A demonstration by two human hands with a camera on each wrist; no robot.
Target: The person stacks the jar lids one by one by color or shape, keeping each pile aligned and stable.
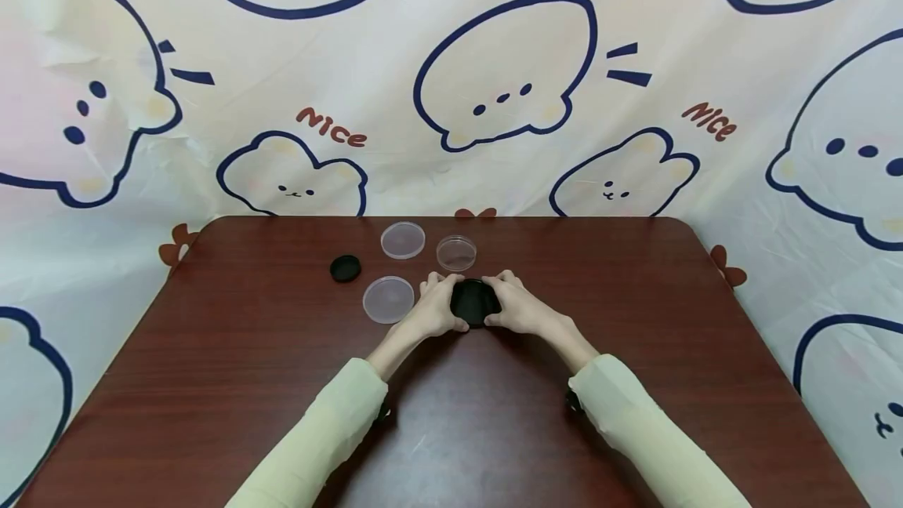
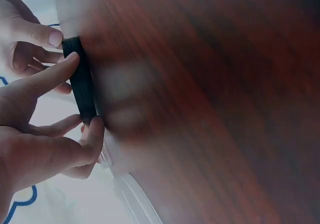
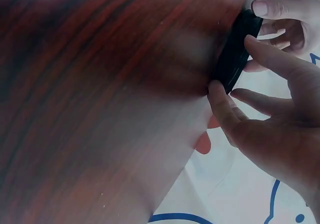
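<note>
Both hands grip one shallow, round black dish (image 1: 475, 302) from opposite sides, close over the table at its middle. My left hand (image 1: 439, 307) has thumb and fingers on the dish's left rim; my right hand (image 1: 520, 306) pinches the right rim. Seen edge-on in the left wrist view, the black dish (image 2: 82, 83) has a thick, straight side with a thumb across it. From the right wrist, the same dish (image 3: 239, 51) appears tilted by the camera angle, fingertips at both its ends. Its underside is hidden.
Left of the hands lie a clear round disc (image 1: 388, 300) and a smaller black round piece (image 1: 345, 268). Another clear disc (image 1: 403, 241) and a clear shallow dish (image 1: 456, 253) sit behind, near the far edge of the brown table (image 1: 635, 296). A printed cloth (image 1: 395, 171) hangs beyond.
</note>
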